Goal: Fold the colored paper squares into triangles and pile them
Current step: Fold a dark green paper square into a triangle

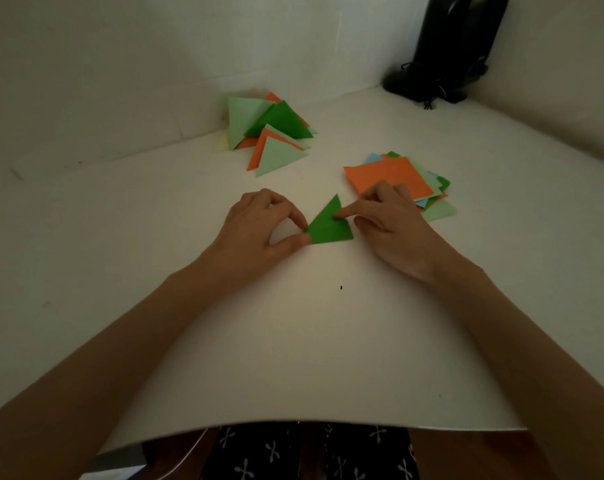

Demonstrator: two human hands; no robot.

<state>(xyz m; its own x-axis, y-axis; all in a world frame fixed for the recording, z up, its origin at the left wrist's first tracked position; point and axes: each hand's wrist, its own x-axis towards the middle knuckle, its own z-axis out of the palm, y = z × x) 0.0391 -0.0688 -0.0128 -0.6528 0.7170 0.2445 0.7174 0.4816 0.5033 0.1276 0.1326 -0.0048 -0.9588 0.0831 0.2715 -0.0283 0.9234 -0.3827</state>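
Dark cloth (311, 455) printed with small white four-petal marks shows below the near edge of the white bench (293, 358). Two bare forearms reach over that edge toward the middle.

One dark green triangle (328, 226), already folded, lies flat at the middle of the bench between the hands. The left grip (265, 226) pinches its left corner between thumb and forefinger, the other fingers curled above. The right grip (390, 220) presses one straight forefinger down on the triangle's right edge. Its remaining fingers are bent and hold nothing, and the thumb lies just beside the right corner; whether it touches the paper I cannot tell.

Toward the far edge, left of centre, sits one loose pile of folded triangles (269, 133). I count three light green, one dark green, at least two orange, and one pale yellow corner peeking out at the left.

Right of the hands, toward the right edge, is one stack of unfolded squares (394, 178). An orange sheet lies on top, with light green, light blue, dark green and orange edges fanning out beneath, too overlapped to count. The right grip's knuckles overlap its near corner.

Two black upright devices (446, 46) with a tangled cord stand in the far right corner. One dark speck (341, 287) marks the bench nearer the camera.
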